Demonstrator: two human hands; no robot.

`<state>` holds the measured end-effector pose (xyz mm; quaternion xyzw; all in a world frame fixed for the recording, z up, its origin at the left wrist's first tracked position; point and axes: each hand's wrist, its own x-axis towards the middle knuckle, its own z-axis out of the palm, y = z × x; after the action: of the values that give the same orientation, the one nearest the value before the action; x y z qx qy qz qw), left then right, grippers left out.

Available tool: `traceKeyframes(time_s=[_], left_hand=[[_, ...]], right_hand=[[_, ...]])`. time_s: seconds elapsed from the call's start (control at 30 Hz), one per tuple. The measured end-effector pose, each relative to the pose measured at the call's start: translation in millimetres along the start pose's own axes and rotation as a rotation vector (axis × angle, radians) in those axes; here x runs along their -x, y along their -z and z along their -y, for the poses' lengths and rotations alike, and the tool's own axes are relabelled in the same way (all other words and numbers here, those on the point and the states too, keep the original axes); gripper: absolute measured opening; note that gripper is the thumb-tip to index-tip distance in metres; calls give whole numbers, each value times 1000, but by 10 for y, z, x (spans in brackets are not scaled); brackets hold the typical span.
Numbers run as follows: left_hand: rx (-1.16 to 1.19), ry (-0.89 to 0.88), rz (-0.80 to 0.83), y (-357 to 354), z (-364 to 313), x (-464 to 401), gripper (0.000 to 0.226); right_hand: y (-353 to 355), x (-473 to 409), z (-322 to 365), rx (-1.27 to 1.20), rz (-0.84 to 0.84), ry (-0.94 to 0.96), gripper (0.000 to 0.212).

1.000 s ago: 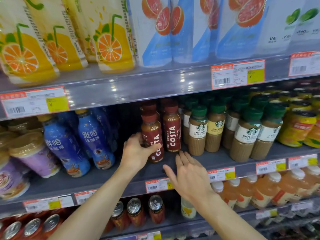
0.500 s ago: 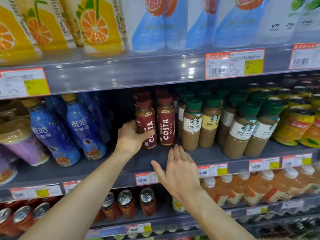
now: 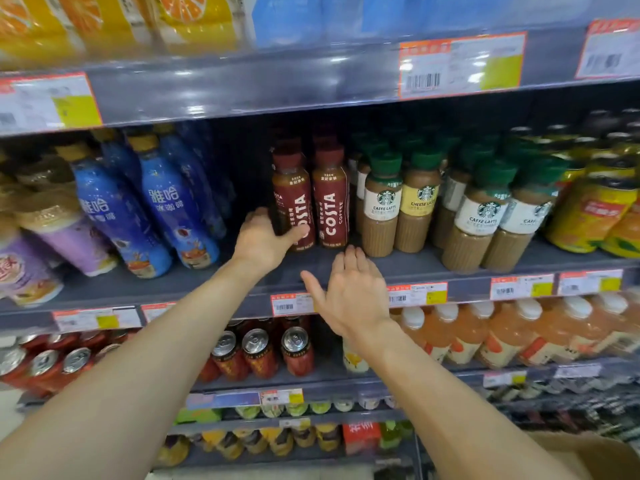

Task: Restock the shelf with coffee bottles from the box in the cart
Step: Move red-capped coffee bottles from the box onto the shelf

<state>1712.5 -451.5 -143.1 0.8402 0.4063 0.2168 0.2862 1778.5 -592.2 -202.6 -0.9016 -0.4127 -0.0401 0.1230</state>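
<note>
the left hand [image 3: 259, 239] wraps around the lower part of a dark red coffee bottle [image 3: 292, 202] standing upright on the grey shelf [image 3: 398, 268], thumb across its label. a second coffee bottle [image 3: 330, 199] stands just to its right, touching it. the right hand [image 3: 353, 292] hovers flat and spread, holding nothing, in front of that second bottle.

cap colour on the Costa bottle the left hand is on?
Dark red, on the Costa bottle gripped by the left hand; head view.
</note>
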Motion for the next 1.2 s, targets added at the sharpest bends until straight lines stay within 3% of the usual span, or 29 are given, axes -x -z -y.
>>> traceKeyframes(time_s=[0.1, 0.27, 0.53, 0.77, 1.2], left_hand=[[-154, 19, -31, 53, 116, 283, 69], [-395, -48, 8, 304, 341, 945, 72], [-621, -147, 34, 465, 857, 2116, 72], [-585, -144, 238, 131, 1061, 3208, 75], [-468, -278, 387, -919, 428, 4046, 72]], right_hand=[[68, 19, -41, 54, -13, 63, 98], [147, 546, 141, -98, 24, 251, 78], [21, 1706, 455, -71, 125, 284, 77], [-92, 2797, 151, 50, 313, 246, 78], [38, 3809, -1257, 101, 387, 53, 78]])
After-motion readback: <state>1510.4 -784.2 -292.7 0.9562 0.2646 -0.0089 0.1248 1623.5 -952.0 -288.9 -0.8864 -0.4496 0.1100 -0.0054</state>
